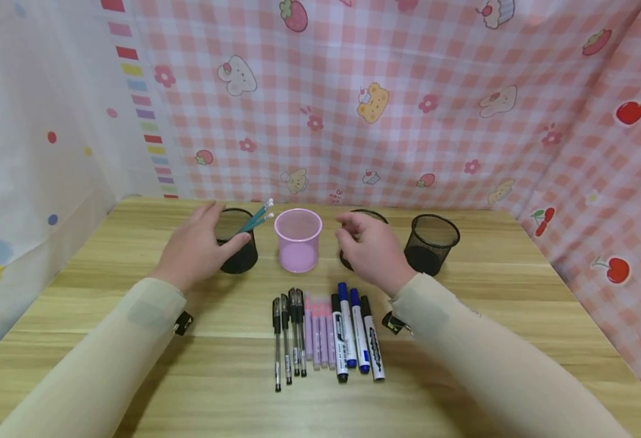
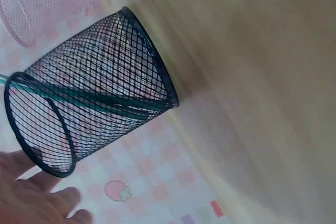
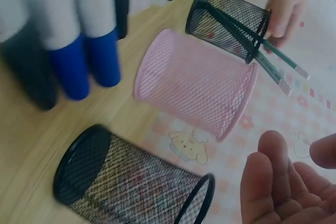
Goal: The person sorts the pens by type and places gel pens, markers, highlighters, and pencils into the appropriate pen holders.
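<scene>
My left hand (image 1: 197,246) is at the left black mesh pen cup (image 2: 100,77), its fingers loosely spread beside the rim. Whether they touch the rim, I cannot tell. Two green pencils (image 3: 275,59) lean inside that cup, eraser ends up and tilted toward the pink mesh cup (image 1: 298,240). My right hand (image 1: 375,249) hovers at another black mesh cup (image 3: 131,177), partly covering it in the head view. Its fingers are loosely bent and hold nothing, with the thumb apart from them in the right wrist view.
A further black mesh cup (image 1: 432,243) stands at the right end of the row. In front lie several black gel pens (image 1: 287,340), pale purple pens (image 1: 320,334) and black and blue markers (image 1: 356,334), side by side. A checked curtain (image 1: 320,91) hangs behind the table.
</scene>
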Demonstrator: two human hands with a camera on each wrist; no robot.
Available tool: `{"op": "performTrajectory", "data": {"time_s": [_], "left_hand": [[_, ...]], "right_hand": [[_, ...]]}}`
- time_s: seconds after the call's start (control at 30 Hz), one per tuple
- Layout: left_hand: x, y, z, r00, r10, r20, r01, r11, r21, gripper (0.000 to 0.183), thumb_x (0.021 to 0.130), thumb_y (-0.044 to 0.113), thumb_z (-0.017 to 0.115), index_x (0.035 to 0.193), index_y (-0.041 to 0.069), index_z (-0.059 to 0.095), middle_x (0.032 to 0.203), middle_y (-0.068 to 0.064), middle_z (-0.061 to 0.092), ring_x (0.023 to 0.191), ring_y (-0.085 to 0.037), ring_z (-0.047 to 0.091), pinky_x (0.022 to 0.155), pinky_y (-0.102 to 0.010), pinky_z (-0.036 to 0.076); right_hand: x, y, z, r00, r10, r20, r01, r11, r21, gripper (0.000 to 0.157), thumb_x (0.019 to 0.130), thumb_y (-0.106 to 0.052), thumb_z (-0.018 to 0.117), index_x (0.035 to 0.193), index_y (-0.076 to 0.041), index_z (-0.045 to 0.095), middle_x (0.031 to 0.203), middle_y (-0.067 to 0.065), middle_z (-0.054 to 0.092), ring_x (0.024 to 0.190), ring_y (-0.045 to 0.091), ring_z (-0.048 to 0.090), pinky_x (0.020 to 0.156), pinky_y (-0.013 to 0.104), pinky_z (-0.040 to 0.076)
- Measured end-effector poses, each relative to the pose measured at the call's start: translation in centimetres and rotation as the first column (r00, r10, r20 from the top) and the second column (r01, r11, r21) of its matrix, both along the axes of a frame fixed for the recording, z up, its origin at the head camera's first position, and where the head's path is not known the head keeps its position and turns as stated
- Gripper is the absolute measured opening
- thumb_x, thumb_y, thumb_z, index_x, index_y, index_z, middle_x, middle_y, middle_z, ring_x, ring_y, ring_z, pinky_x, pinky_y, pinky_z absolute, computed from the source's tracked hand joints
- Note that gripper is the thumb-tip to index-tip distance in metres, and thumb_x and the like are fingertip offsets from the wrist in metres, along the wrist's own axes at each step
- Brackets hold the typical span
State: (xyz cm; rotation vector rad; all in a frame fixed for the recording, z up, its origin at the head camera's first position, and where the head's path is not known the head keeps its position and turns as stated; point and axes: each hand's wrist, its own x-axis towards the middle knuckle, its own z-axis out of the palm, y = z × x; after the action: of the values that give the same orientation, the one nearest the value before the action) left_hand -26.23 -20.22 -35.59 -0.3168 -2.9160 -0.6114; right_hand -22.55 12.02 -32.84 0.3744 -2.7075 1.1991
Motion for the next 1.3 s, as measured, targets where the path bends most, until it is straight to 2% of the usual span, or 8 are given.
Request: {"op": "performTrajectory", "data": {"time_s": [0.17,0.23,0.37,0.47,0.57,0.8,1.07,1.3], "left_hand": [[1.0,0.5,-0.1,0.96,-0.095,-0.262,0.098,0.995,-0.002,0.079,0.099,0.056,0.064,0.154,0.001,0.048,0.159,-0.022,0.048,0.147,-0.044,0.044,0.122,-0.064,0.035],[1.3,1.0,0.0,0.896,-0.183,-0.405,0.185,0.982,-0.034,0.069,0.097,0.048,0.068,0.145,-0.001,0.057,0.147,-0.021,0.058,0.136,-0.042,0.056,0.116,-0.06,0.044],[2.2,2.8,0.2,0.718,-0.36,-0.596,0.35,0.926,-0.138,0.058,0.091,0.036,0.072,0.133,-0.004,0.065,0.131,-0.021,0.069,0.12,-0.039,0.067,0.105,-0.055,0.055],[2.9,4.5,0.5,0.656,-0.438,-0.614,0.42,0.888,-0.185,0.058,0.09,0.034,0.071,0.134,-0.003,0.064,0.13,-0.021,0.07,0.12,-0.038,0.069,0.104,-0.054,0.057],[3.6,6.2,0.7,0.674,-0.476,-0.565,0.453,0.87,-0.194,0.059,0.093,0.036,0.07,0.137,-0.002,0.062,0.135,-0.02,0.068,0.121,-0.037,0.069,0.103,-0.051,0.058],[3.7,9.0,0.4,0.799,-0.461,-0.387,0.42,0.887,-0.191,0.07,0.096,0.044,0.071,0.148,0.0,0.055,0.149,-0.015,0.057,0.127,-0.032,0.063,0.105,-0.047,0.058],[2.3,10.7,-0.1,0.904,-0.371,-0.215,0.359,0.929,-0.091,0.083,0.096,0.058,0.068,0.157,0.007,0.043,0.159,-0.012,0.044,0.138,-0.031,0.052,0.113,-0.049,0.051],[1.5,11.4,0.0,0.952,-0.289,-0.098,0.28,0.955,-0.096,0.093,0.095,0.067,0.064,0.16,0.008,0.037,0.162,-0.014,0.041,0.152,-0.037,0.04,0.121,-0.056,0.041]], "right_hand": [[0.6,1.8,-0.3,0.998,0.001,0.057,-0.007,0.994,0.113,0.033,0.107,-0.027,0.058,0.135,-0.013,0.07,0.11,0.005,0.077,0.075,0.016,0.066,0.071,0.036,0.056],[0.7,2.6,-0.5,0.997,0.01,0.081,-0.024,0.986,0.167,0.032,0.107,-0.026,0.059,0.133,-0.012,0.071,0.106,0.005,0.077,0.081,0.016,0.067,0.077,0.038,0.056],[0.8,3.8,-0.9,0.989,0.042,0.139,-0.081,0.955,0.285,0.032,0.106,-0.027,0.063,0.131,-0.01,0.071,0.099,0.002,0.077,0.081,0.015,0.067,0.078,0.038,0.057],[0.9,4.4,-1.2,0.979,0.061,0.192,-0.127,0.928,0.351,0.034,0.104,-0.028,0.065,0.132,-0.009,0.071,0.096,0.0,0.076,0.077,0.013,0.065,0.074,0.034,0.055],[1.1,4.9,-1.5,0.965,0.062,0.254,-0.159,0.911,0.381,0.038,0.103,-0.028,0.068,0.135,-0.009,0.069,0.09,-0.001,0.074,0.07,0.013,0.062,0.069,0.032,0.052],[1.6,5.5,-2.3,0.931,0.053,0.36,-0.225,0.862,0.455,0.053,0.096,-0.033,0.077,0.142,-0.01,0.064,0.089,-0.004,0.072,0.074,0.011,0.062,0.069,0.031,0.052],[2.6,5.7,-3.2,0.908,0.066,0.415,-0.277,0.836,0.473,0.066,0.089,-0.032,0.085,0.146,-0.007,0.059,0.09,-0.003,0.071,0.08,0.013,0.064,0.072,0.033,0.054],[2.9,5.7,-3.7,0.906,0.072,0.416,-0.297,0.808,0.508,0.068,0.086,-0.036,0.087,0.143,-0.009,0.061,0.094,-0.003,0.073,0.085,0.012,0.066,0.087,0.042,0.059]]}}
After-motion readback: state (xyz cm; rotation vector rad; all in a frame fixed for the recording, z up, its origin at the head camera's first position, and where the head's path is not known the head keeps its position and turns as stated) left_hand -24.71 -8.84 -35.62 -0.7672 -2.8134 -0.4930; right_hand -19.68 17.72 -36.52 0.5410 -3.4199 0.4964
